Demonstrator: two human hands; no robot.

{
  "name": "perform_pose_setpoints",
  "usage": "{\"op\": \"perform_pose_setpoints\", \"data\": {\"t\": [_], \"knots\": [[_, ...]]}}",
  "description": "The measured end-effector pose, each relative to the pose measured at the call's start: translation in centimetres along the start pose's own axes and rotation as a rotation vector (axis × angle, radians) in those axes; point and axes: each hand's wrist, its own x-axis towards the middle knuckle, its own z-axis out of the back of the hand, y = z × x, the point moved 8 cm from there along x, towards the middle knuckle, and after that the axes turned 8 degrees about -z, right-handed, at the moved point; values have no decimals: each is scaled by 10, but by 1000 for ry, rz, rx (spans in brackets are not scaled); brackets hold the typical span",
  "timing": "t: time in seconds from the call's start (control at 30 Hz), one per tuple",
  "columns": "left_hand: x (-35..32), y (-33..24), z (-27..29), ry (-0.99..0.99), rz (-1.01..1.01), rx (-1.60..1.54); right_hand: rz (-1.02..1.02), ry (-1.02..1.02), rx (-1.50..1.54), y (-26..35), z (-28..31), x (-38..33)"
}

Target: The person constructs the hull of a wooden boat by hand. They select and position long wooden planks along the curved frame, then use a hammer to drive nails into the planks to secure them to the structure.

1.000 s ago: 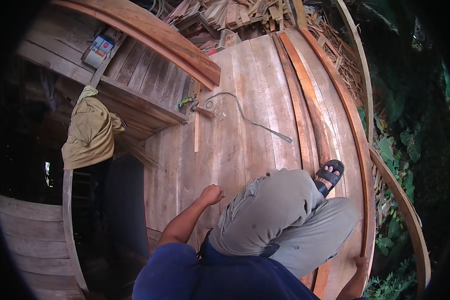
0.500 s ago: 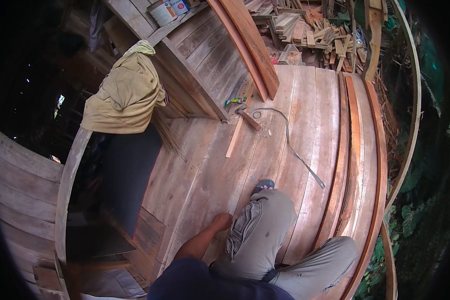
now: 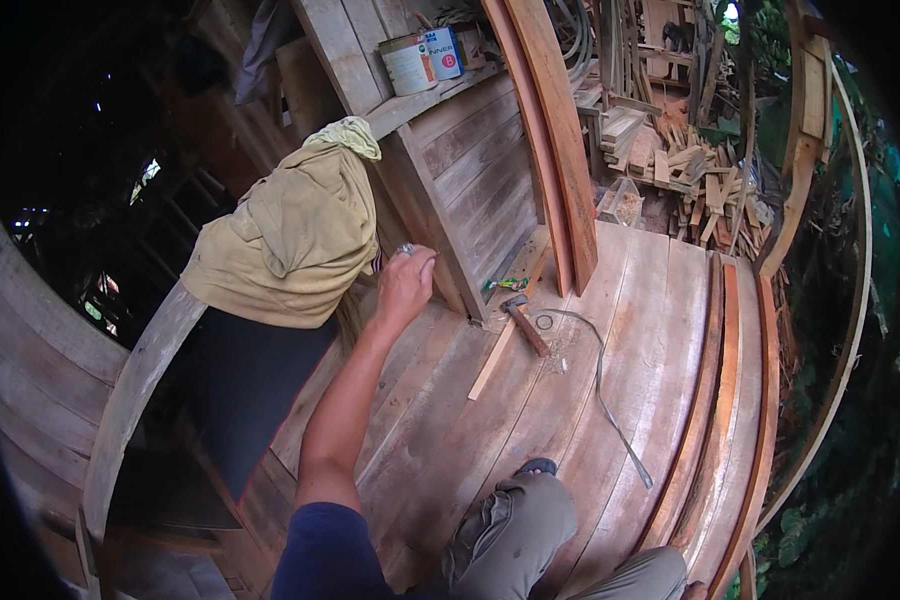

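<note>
My left hand is raised at the end of my outstretched arm, with its fingers curled closed. A small shiny grey spot shows at its fingers, and the inside of the grip is hidden. It appears between a yellow-brown cloth draped over a wooden rail and a wooden corner post. Beyond it on the plank floor lies a hammer, its head against a thin wood strip. A dark cord or strap curves across the boards beside the hammer. My right hand is out of view.
Two long boards lean upright beside the wooden wall. Cans stand on a ledge. Long timbers run along the floor's right edge. Scrap wood is heaped at the back. At left, a dark opening borders the floor.
My left hand has risen from beside my knee and stretched forward toward the cloth and post. The view has tilted up, so the floor and tools sit lower in it.
</note>
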Motion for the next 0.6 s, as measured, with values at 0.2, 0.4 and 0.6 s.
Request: {"op": "perform_pose_setpoints", "data": {"t": [0.2, 0.4, 0.6], "knots": [[221, 110, 73, -70, -65, 390, 252, -47, 328, 173, 22, 84], [279, 287, 14, 430, 121, 569, 719, 111, 162, 502, -1, 66], [308, 372, 9, 477, 252, 330, 940, 283, 264, 772, -81, 18]]}}
